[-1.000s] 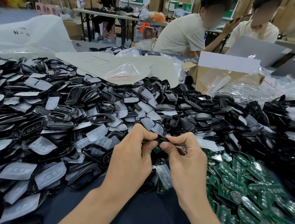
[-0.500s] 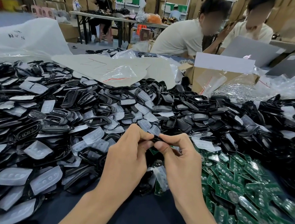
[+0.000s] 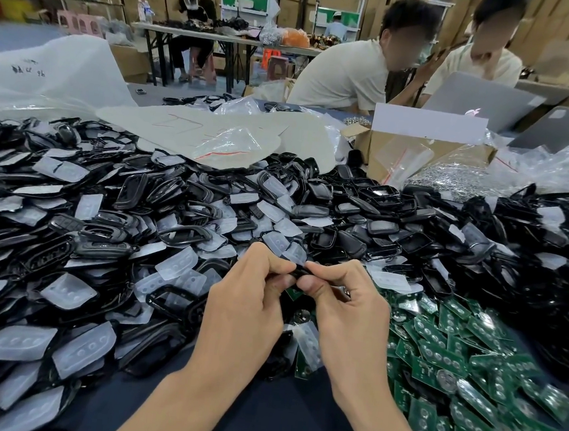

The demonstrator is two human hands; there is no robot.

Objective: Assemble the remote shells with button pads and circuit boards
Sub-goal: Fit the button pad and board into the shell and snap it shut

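Button pads (image 3: 73, 291) and loose black shells (image 3: 185, 234) heap across the left of the frame. At centre the left hand (image 3: 244, 301) and right hand (image 3: 347, 310) both pinch one remote shell (image 3: 297, 272) between thumb and forefinger, seemingly pressing it closed. Circuit boards (image 3: 442, 358) lie lower right. Uneven squeezing could leave the pad or board skewed inside — or the small shell could slip into the heap.
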